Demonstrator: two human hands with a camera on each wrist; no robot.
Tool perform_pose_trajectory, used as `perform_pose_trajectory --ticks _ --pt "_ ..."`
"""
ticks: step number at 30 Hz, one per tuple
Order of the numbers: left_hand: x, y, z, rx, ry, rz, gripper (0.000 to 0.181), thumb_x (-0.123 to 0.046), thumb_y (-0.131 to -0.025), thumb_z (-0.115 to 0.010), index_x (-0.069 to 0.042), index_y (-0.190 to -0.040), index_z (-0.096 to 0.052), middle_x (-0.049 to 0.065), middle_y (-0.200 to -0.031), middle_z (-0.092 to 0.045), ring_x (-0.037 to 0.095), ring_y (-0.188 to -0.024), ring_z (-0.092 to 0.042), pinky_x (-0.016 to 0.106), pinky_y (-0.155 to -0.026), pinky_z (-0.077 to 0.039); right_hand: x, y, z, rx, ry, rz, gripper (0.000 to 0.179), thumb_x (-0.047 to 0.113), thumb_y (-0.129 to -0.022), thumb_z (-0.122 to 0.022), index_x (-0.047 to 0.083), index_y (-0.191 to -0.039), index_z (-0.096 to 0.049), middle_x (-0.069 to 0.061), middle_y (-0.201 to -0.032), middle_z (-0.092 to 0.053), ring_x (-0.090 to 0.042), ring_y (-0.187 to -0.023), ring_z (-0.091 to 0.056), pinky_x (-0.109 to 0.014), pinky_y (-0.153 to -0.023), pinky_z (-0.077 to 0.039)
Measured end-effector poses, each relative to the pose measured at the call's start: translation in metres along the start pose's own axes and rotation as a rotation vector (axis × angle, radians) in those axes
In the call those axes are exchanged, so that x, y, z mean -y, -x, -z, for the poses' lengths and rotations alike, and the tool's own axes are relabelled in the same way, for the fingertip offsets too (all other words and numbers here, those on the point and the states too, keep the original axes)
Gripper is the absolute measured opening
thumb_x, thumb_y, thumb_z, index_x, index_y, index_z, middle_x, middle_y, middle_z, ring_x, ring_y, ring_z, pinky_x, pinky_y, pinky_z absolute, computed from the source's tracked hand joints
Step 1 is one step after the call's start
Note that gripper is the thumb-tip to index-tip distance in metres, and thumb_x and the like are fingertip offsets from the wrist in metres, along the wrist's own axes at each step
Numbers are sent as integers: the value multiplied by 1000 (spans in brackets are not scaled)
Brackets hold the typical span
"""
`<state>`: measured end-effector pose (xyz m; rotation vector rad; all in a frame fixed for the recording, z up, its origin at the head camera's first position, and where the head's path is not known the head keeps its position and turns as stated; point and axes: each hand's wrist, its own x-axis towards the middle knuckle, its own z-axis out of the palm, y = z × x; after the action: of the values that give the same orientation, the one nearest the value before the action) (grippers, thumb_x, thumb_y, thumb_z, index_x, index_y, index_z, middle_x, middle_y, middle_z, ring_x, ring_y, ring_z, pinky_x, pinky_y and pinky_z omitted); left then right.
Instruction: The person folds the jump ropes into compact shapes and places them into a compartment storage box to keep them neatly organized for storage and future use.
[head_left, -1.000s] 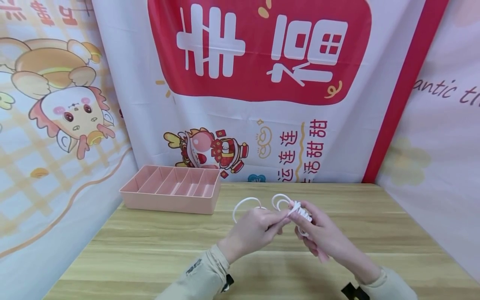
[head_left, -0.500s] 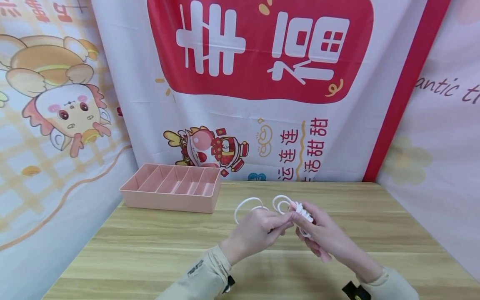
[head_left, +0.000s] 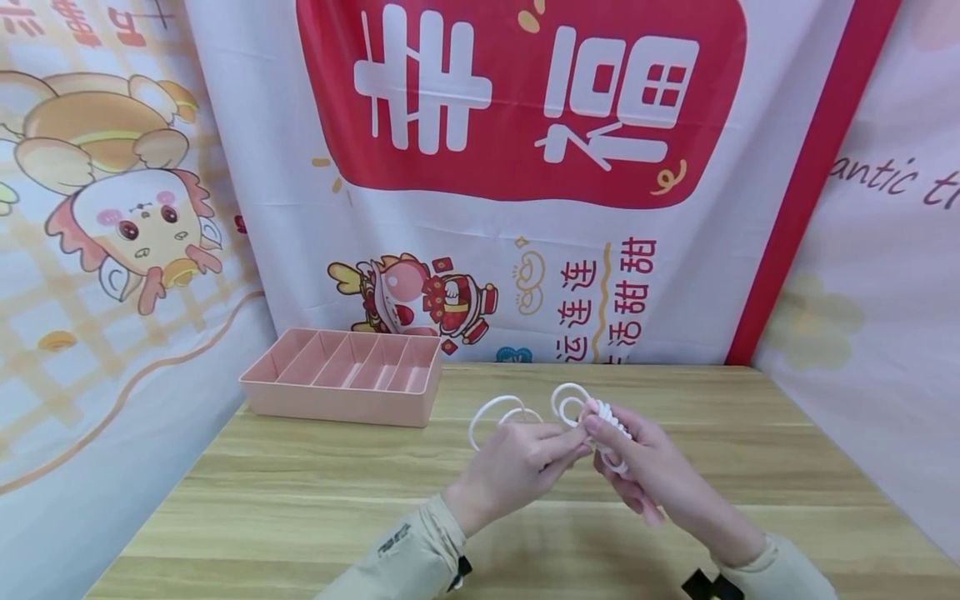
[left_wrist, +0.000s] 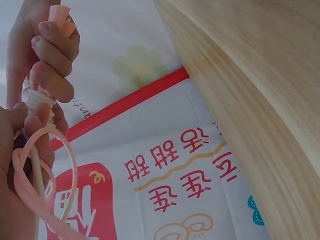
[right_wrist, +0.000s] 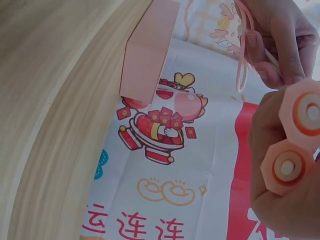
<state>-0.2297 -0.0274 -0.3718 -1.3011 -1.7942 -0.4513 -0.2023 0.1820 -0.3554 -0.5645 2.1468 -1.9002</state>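
A jump rope with a white cord (head_left: 617, 423) and pink handles (right_wrist: 306, 107) is held between both hands over the table. My right hand (head_left: 660, 471) grips the two handles side by side, and their octagonal ends face the right wrist camera. Cord is wound in several turns around the handles near the right thumb. Close against this bundle, my left hand (head_left: 510, 471) pinches the cord with thumb and fingers. Loose loops (left_wrist: 67, 165) of cord hang from the left hand in the left wrist view. The right palm hides most of the handles.
A pink box (head_left: 337, 400) with several compartments stands at the back left of the wooden table (head_left: 300, 492). Behind the table hangs a red and white printed cloth (head_left: 517, 167), with more printed cloth (head_left: 135, 350) along both sides.
Both hands have shifted slightly to the right, the left fingers staying close to the wound bundle. The small cord loops above it have moved a little right and up.
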Motion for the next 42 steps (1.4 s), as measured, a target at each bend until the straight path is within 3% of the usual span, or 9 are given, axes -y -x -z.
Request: perform_pose_trajectory --ticks 6,14,25,33,42 --pt "-3 -1 2 -143 -31 -105 27 -15 -92 -72 -7 -118 -71 -3 -79 -68 3 -65 -62 8 -66 -46 2 2 -2 -35 -27 86 30 29 -106 -48 0 -115 -51 -10 -62 -49 -12 -35 -37 -29 -26 -32" --pt "-5 -2 5 -219 8 -105 22 -15 -94 -69 -3 -112 -73 1 -85 -72 5 -70 -67 11 -70 -49 3 3 -2 -14 -26 180 25 22 -107 -44 -1 -114 -50 -11 -62 -49 -14 -33 -37 -38 -22 -28" --pt "0 0 1 -155 121 18 16 -15 -91 -73 -5 -103 -75 -1 -82 -71 0 -68 -61 4 -68 -43 0 -1 4 -55 -112 174 31 25 -107 -45 -6 -110 -47 -7 -63 -49 -10 -37 -36 -32 -26 -29" --pt "1 -3 1 -117 189 68 12 -13 -90 -74 -6 -99 -76 -1 -81 -70 -2 -65 -56 3 -63 -40 2 -3 4 -26 -135 204 28 24 -107 -44 3 -89 -44 -5 -64 -48 -10 -37 -36 -33 -27 -28" --pt "1 -3 1 -104 222 84 10 -14 -89 -75 -6 -95 -75 -1 -83 -71 0 -71 -61 6 -68 -44 1 0 4 -3 -139 231 19 18 -108 -43 1 -108 -52 -5 -63 -49 -13 -35 -34 -38 -24 -26"
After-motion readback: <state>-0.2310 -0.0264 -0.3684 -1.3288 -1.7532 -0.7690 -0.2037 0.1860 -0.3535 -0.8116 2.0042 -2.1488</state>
